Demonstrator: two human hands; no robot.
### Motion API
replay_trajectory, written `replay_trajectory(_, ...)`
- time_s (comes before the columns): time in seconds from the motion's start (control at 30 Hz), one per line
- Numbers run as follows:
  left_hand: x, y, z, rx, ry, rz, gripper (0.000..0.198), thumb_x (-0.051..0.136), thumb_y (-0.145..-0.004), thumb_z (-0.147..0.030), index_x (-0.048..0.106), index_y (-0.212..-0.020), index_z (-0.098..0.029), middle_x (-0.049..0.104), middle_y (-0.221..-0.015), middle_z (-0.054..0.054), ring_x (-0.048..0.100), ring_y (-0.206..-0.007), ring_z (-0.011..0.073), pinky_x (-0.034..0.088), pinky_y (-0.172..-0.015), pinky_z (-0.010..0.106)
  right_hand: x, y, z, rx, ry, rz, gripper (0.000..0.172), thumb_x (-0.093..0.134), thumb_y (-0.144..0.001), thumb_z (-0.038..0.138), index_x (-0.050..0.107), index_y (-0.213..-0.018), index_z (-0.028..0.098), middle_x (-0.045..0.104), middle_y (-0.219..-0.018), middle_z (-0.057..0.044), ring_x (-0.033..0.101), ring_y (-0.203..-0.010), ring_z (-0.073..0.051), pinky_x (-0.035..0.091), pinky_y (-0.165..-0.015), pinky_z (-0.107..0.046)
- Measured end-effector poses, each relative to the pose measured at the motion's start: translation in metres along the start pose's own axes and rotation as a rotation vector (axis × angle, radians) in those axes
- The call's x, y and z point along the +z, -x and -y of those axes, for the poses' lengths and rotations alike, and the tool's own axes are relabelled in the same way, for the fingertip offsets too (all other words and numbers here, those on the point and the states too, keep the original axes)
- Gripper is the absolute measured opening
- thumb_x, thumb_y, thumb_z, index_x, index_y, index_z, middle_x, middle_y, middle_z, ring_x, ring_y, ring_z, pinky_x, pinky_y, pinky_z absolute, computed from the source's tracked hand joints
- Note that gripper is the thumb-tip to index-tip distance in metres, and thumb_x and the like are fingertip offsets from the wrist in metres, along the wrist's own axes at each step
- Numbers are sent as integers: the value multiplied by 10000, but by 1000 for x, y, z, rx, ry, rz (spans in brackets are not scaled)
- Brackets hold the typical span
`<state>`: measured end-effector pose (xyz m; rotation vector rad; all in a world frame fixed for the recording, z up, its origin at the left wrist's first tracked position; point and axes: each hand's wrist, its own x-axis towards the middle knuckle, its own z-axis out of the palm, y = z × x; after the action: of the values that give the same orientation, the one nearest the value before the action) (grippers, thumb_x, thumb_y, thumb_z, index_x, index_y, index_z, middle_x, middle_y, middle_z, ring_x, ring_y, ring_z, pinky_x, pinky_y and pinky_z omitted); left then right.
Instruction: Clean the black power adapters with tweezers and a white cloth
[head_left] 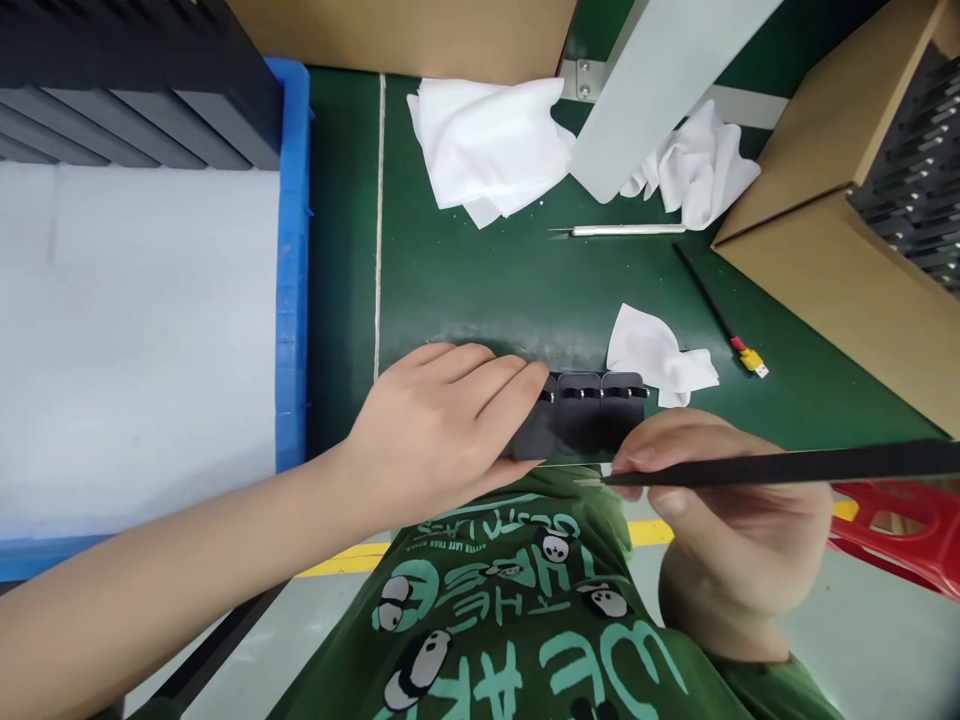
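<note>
My left hand point(450, 420) is closed around the left end of a dark plastic piece point(592, 425) at the table's front edge. A row of small metal-pinned sections runs along that piece's far side; its left end is hidden under my fingers. In my right hand point(735, 520) is a long, thin black tapered tool point(810, 466), pinched between thumb and fingers. The tool's fine pale tip points left, just below the piece's near edge; whether it touches the piece I cannot tell. A small white cloth point(656, 345) lies just behind the piece.
On the green table point(465, 270) lie a folded white cloth point(491, 145), a crumpled cloth point(701, 170), a silver pen-shaped tool point(626, 230) and a short black cable point(709, 295). A blue-rimmed tray point(292, 300) stands left, a cardboard box point(817, 250) right. A grey post point(660, 90) rises behind.
</note>
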<state>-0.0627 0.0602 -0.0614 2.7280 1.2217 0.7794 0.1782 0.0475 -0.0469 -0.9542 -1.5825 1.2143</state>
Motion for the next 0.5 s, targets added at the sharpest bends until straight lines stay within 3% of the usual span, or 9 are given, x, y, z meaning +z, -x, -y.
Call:
replay_trajectory(0.27,-2,-1,1,10,-20,4,376,705,-891,-371,677,-1085,-50,796,-983,102,752,-821,255,546,-608,368,14,-9,-4,-271,219,31,194,758,-787,-10,716,-922,123,719,-778,-34,624,-671,-155,532,-588,-338)
replay_trajectory(0.5,-2,1,0,11,-22,25,413,725,-870,-373,669,-1116,-46,793,-1019,104,750,-842,258,551,-619,378,22,-13,-5,-283,345,55,200,751,-803,-1,685,-919,147,722,-769,-25,639,-676,-149,547,-584,-324)
